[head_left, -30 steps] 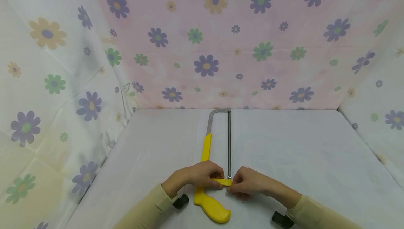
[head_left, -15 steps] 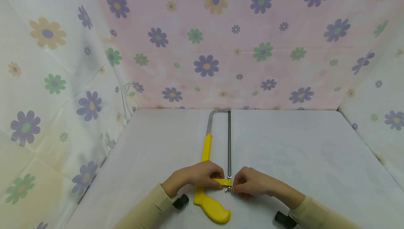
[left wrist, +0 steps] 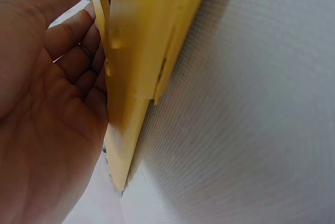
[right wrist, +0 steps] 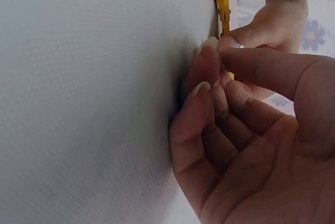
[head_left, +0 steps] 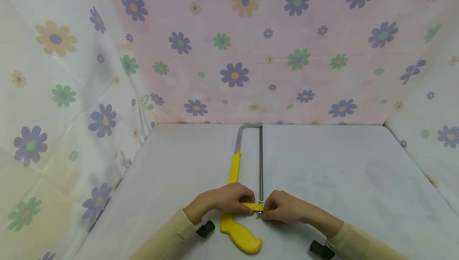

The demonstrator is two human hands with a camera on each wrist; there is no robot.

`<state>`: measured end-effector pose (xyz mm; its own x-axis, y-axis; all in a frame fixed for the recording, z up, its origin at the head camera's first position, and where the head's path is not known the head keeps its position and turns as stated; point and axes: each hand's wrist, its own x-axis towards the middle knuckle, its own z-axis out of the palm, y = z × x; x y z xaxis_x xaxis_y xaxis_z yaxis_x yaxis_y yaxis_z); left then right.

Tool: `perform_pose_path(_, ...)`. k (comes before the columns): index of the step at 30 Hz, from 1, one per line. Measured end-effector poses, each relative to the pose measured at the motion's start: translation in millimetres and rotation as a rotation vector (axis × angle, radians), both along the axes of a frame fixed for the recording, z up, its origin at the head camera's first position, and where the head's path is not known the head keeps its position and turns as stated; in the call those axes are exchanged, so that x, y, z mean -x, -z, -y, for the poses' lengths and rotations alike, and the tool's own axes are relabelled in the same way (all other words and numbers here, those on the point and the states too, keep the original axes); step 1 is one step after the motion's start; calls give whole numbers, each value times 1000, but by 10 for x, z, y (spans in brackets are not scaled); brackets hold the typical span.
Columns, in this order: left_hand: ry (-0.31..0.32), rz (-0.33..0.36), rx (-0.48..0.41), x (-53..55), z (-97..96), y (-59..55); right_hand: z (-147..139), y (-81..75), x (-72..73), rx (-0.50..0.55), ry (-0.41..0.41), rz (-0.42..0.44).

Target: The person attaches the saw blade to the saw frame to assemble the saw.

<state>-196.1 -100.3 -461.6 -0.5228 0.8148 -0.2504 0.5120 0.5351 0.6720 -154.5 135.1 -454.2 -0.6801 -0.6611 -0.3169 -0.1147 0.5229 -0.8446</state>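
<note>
A hacksaw (head_left: 234,169) with a yellow handle and silver front bow lies flat on the white table, its blade (head_left: 261,160) pointing away from me on the right side. My left hand (head_left: 231,197) holds the yellow cross arm at the near end; the left wrist view has the yellow frame (left wrist: 138,35) close up beside the palm. At the blade's near end sits a small metal wing nut (head_left: 259,214). My right hand (head_left: 287,206) is at it, thumb and curled forefinger at its right side. In the right wrist view the fingertips hide the nut.
The white-covered table (head_left: 333,164) runs back to a pink flowered cloth (head_left: 269,57). White flowered cloths hang at both sides. A dark wrist camera (head_left: 205,229) sits under the left wrist, another dark wrist camera (head_left: 321,249) under the right.
My right hand shifted slightly right off the wing nut, uncovering it, then came back to its side. The nut's wings now lie at a different angle. Left hand and hacksaw stay put.
</note>
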Motion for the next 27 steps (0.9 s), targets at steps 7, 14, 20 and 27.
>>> perform_pose_path(7, 1, 2, 0, 5, -8, 11, 3, 26, -5, 0, 6, 30)
perform_pose_path(14, 1, 6, 1, 6, -15, -6, 7, 5, -2, 15, 6, 49)
perform_pose_path(20, 9, 0, 11, 12, -20, -14, 13, 2, 7, 17, 8, 70)
perform_pose_path(27, 22, -38, 65, -1, -55, -72, 26, 19, 2, 17, 27, 66)
